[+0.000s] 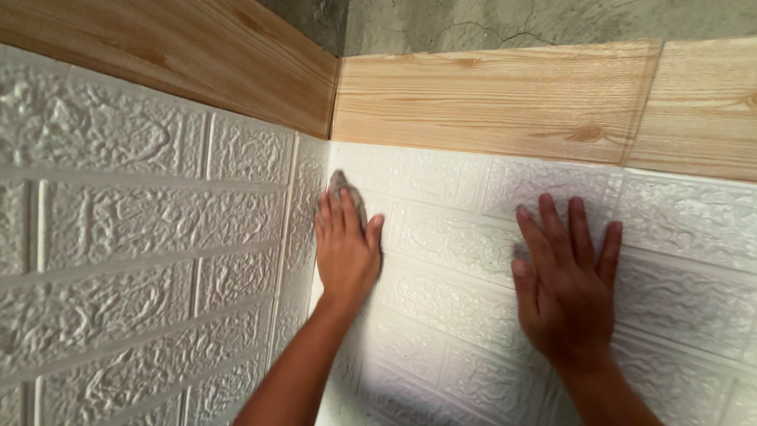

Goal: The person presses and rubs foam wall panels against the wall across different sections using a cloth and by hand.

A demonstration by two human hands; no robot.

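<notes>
Pressing against the right-hand wall, the white brick-pattern panel point(473, 315) sits just below the wood-grain strip point(497, 99), its left edge running down the room corner. The left hand point(345, 248) lies at that corner with fingers together, holding a small grey cloth point(347, 193) flat under the fingertips against the panel; the right hand point(564, 276) is spread open, palm flat on the panel, well apart from the left and gripping nothing. Adjoining on the left wall is a matching embossed panel point(134, 260) under its own wood-grain strip point(181, 51); bare cracked plaster point(512, 20) shows above. Risk noted: the corner edge looks the likeliest place to lift or trap air if pressure there is uneven, leaving a gap against the neighbouring panel. Sideways push from the open right hand could shift the brick courses out of line with the adjoining panel. Whether the panel is fully bonded cannot be told.
</notes>
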